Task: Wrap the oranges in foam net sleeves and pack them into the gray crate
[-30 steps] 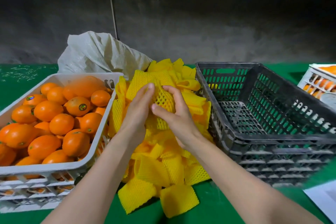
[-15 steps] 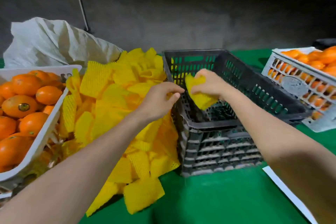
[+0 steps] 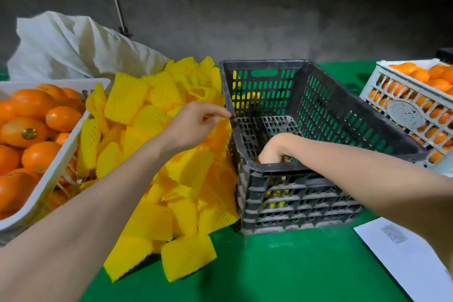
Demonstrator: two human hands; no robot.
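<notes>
The gray crate [image 3: 367, 115] stands right of centre on the green table. My right hand [image 3: 274, 149] reaches down into its near left corner, fingers hidden behind the crate wall. Under the hand, the yellow of the sleeved orange [image 3: 275, 195] shows through the wall slots. My left hand [image 3: 193, 122] hovers over the pile of yellow foam net sleeves [image 3: 152, 135], fingertips at the crate's left rim, holding nothing. Loose oranges [image 3: 61, 117] fill the white crate [image 3: 61, 154] at the left.
A second white crate of oranges [image 3: 404, 110] sits at the right, beside the gray crate. A white bag [image 3: 73, 49] lies behind the sleeve pile. A sheet of paper [image 3: 404, 260] rests on the table at the lower right.
My hands left the sleeve pile. My right hand carried the sleeved orange over the gray crate's rim and down into its near left corner. My left hand let go and trails by the rim.
</notes>
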